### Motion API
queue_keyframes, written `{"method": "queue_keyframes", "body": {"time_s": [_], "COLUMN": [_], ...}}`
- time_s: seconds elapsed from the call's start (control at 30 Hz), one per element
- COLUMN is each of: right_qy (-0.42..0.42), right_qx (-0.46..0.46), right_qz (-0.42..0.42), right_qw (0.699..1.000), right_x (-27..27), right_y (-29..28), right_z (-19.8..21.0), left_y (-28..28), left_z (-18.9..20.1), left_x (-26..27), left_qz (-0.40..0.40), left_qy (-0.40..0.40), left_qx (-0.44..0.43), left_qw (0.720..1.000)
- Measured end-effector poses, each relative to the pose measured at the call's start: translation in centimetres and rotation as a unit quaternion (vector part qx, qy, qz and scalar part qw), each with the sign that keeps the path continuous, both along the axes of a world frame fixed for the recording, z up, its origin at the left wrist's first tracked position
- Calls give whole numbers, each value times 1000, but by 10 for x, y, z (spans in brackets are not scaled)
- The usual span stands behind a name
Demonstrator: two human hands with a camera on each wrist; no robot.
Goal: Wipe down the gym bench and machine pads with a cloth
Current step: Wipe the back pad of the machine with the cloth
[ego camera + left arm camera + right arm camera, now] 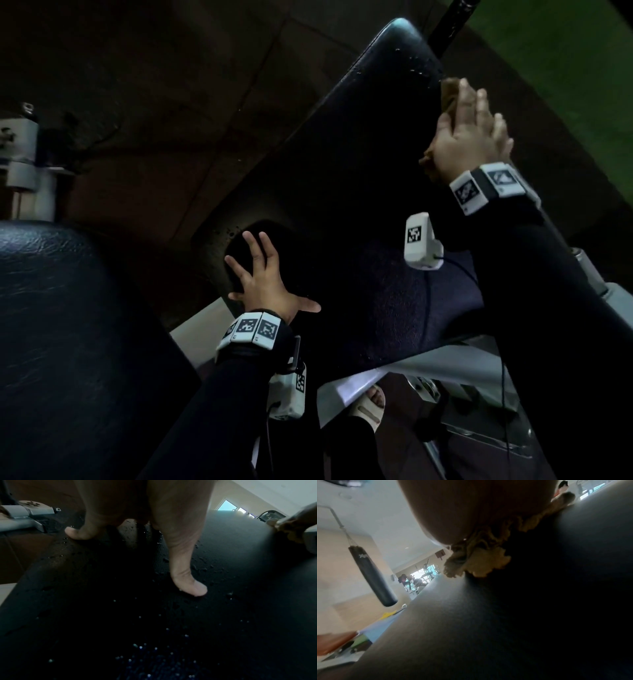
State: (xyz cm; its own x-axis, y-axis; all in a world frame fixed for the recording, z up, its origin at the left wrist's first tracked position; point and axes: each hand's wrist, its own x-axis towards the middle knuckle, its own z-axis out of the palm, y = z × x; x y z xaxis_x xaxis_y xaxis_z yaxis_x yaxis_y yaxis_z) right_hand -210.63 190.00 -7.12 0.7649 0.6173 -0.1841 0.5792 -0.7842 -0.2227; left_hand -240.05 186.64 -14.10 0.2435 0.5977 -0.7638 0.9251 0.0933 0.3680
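Observation:
A long black padded bench (359, 144) slants away from me, with water droplets on its surface (171, 649). My right hand (469, 133) lies flat with straight fingers on the bench's right edge, pressing a tan cloth (448, 94) against the pad. The cloth (481, 561) bunches out from under the palm in the right wrist view. My left hand (263, 274) rests with spread, straight fingers on the lower end of the bench. Its thumb (190, 585) touches the wet pad and it holds nothing.
Another dark blue pad (68, 325) fills the lower left. A grey machine frame (20, 164) stands at far left and grey frame bars (445, 356) run under the bench. A punching bag (371, 574) hangs in the room behind. My sandalled foot (370, 404) is below.

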Motion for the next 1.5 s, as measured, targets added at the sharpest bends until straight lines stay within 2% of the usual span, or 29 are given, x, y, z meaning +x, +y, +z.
{"method": "queue_keyframes", "body": {"time_s": [0.13, 0.17, 0.27, 0.3, 0.33, 0.37, 0.4, 0.43, 0.6, 0.67, 0.8, 0.9, 1.03, 1.17, 1.33, 1.4, 1.5], "right_qy": [-15, 7, 185, 193, 156, 83, 20, -8, -21, -33, -19, 20, 27, 12, 13, 17, 21], "right_qx": [-8, -3, 36, 40, 39, 37, 28, 12, -51, -49, -54, -52, -18, -10, -67, -81, -98], "right_qz": [25, 27, 17, 27, 46, 75, 110, 144, 288, 279, 179, 114, 66, 108, 257, 262, 217], "right_qw": [1000, 1000, 982, 980, 986, 993, 993, 989, 956, 958, 982, 992, 997, 994, 964, 962, 971], "right_x": [3, 7, 14, 13, 11, 8, 5, 1, -9, -12, 3, 14, 13, 2, -11, -10, 0], "right_y": [45, 57, 91, 100, 108, 114, 118, 118, 78, 52, 24, 38, 82, 110, 89, 72, 49], "right_z": [-1, -3, -7, -9, -10, -12, -14, -15, -21, -19, -6, -2, -4, -4, -4, 0, 7], "left_y": [1, 1, 0, 0, -1, 0, 0, 0, 0, 0, -1, 0, -1, -1, -1, -1, -1], "left_z": [-3, -4, -6, -6, -7, -7, -7, -7, -7, -7, -7, -8, -9, -9, -9, -9, -9], "left_x": [-1, -1, -1, -1, -1, -1, -2, -2, -2, -2, -2, -2, -2, -1, -1, -2, -2], "left_qz": [-1, 1, 8, 10, 13, 15, 15, 15, 18, 20, 24, 24, 24, 24, 21, 21, 23], "left_qy": [-2, -4, -8, -9, -10, -11, -12, -14, -21, -23, -26, -24, -26, -24, -20, -22, -26], "left_qx": [0, 0, 4, 5, 5, 3, 3, 4, 2, 4, 9, 9, 8, 7, 4, 3, 4], "left_qw": [1000, 1000, 1000, 1000, 1000, 1000, 1000, 1000, 1000, 1000, 999, 999, 999, 999, 1000, 1000, 999]}}
